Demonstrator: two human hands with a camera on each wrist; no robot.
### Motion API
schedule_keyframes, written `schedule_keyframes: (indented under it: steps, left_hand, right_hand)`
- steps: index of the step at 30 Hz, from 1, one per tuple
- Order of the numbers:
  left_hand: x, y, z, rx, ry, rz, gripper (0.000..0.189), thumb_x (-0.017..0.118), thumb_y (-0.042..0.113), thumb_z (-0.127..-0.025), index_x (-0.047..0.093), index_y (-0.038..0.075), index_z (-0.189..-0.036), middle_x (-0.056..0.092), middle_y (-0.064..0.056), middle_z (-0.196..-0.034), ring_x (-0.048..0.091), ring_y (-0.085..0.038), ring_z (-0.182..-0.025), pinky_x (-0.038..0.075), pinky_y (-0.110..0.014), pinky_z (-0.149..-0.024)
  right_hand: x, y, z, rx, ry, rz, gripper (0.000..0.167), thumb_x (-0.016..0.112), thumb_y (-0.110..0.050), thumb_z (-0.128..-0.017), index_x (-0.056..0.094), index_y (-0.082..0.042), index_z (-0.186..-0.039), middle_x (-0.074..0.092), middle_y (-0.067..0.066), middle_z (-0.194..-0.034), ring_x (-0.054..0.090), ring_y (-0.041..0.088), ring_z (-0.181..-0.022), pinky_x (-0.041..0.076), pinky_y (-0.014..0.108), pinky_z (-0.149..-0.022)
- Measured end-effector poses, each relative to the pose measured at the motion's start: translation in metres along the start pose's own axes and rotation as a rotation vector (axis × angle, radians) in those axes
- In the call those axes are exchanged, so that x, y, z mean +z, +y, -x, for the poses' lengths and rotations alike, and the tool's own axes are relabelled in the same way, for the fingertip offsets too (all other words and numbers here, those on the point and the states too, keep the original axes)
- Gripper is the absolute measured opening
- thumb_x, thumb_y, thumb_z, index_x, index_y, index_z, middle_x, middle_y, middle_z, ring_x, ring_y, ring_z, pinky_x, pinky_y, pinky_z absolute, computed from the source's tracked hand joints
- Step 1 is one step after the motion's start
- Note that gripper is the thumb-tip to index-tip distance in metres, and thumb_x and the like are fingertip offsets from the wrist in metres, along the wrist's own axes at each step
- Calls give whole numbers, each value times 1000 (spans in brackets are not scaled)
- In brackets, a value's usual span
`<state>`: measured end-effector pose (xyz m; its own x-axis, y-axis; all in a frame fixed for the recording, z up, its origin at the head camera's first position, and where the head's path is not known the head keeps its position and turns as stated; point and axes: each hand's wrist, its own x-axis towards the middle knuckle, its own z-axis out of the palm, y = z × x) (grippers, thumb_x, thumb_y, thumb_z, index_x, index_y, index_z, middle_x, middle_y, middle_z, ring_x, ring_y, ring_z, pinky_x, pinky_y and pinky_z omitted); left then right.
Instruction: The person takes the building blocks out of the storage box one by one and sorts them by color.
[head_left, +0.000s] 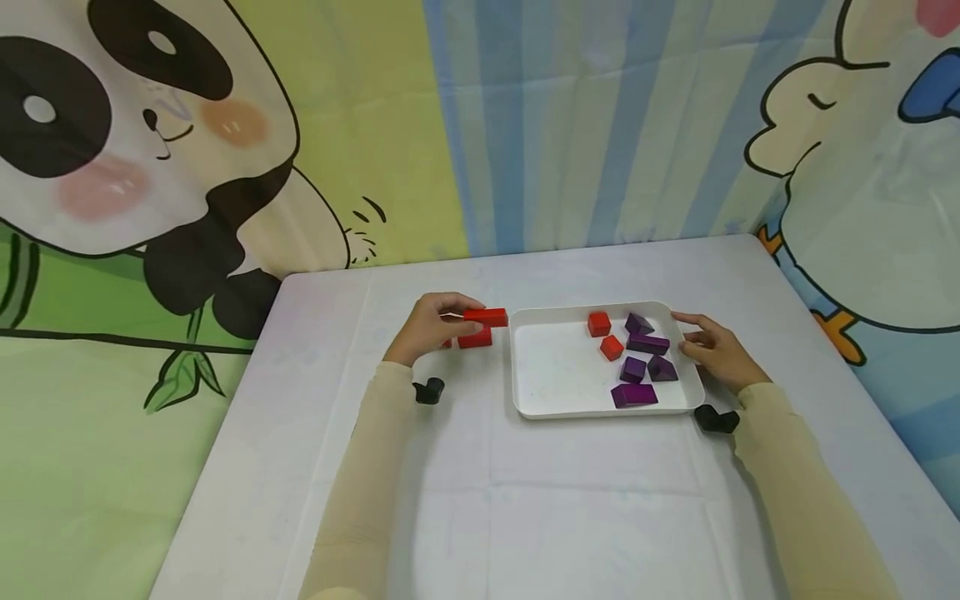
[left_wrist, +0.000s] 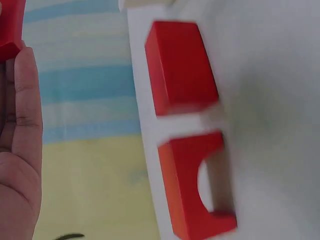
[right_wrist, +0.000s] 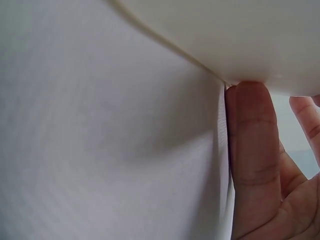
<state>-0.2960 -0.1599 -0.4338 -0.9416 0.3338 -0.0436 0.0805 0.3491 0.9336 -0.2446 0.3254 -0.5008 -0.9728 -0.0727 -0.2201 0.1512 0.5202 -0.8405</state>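
Observation:
My left hand (head_left: pixel 429 329) pinches a red rectangular block (head_left: pixel 486 317) between thumb and fingers, just off the tray's left edge. Below it, a red block (head_left: pixel 476 338) lies on the table. The left wrist view shows a red arch block (left_wrist: pixel 182 192) with a rounded cutout beside that block; in the head view the hand mostly hides it. At the right end of a white tray (head_left: pixel 555 371), my right hand (head_left: pixel 716 354) touches the outer wall with extended fingers (right_wrist: pixel 255 135). Inside the tray lie two small red blocks (head_left: pixel 598 324) and several purple blocks (head_left: pixel 634 395).
A white cloth covers the table (head_left: pixel 570 508). Behind it hangs a printed backdrop (head_left: pixel 570 125) with cartoon animals. Black wrist pieces (head_left: pixel 428 391) sit at both cuffs. The purple blocks gather in the tray's right half, the red ones left of them.

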Motion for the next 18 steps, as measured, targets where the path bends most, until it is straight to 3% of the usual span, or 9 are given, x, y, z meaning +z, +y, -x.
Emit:
schedule_keyframes:
  steps: [4, 8, 11, 18]
  left_hand:
    - [-20, -13, 6, -14, 20, -23, 27, 85, 9, -95, 80, 10, -121, 76, -10, -123, 74, -29, -108, 61, -60, -95]
    - [-41, -25, 12, -12, 51, -84, 28, 83, 7, -96, 79, 7, -123, 75, -12, -123, 73, -30, -112, 60, -44, -99]
    - [-54, -33, 17, -32, 80, -117, 29, 83, 7, -96, 78, 6, -125, 75, -13, -124, 71, -32, -115, 58, -40, -98]
    - [-79, -54, 31, -81, 158, -208, 28, 82, 8, -98, 76, 5, -126, 74, -15, -127, 66, -34, -126, 54, -49, -106]
  right_hand:
    - [0, 0, 0, 0, -4, 3, 67, 56, -22, -113, 27, -15, -172, 44, 38, -154, 52, 53, -134, 54, 25, -88]
    - [0, 0, 0, -6, -2, 10, 66, 55, -23, -113, 27, -15, -172, 42, 39, -156, 50, 54, -136, 55, 29, -90]
    - [0, -1, 0, -5, 0, 8, 66, 55, -23, -113, 27, -15, -172, 42, 40, -156, 50, 55, -136, 55, 27, -88]
    - [1, 0, 0, -4, -1, 2, 65, 54, -23, -114, 27, -14, -172, 41, 40, -156, 50, 55, -135, 52, 17, -80]
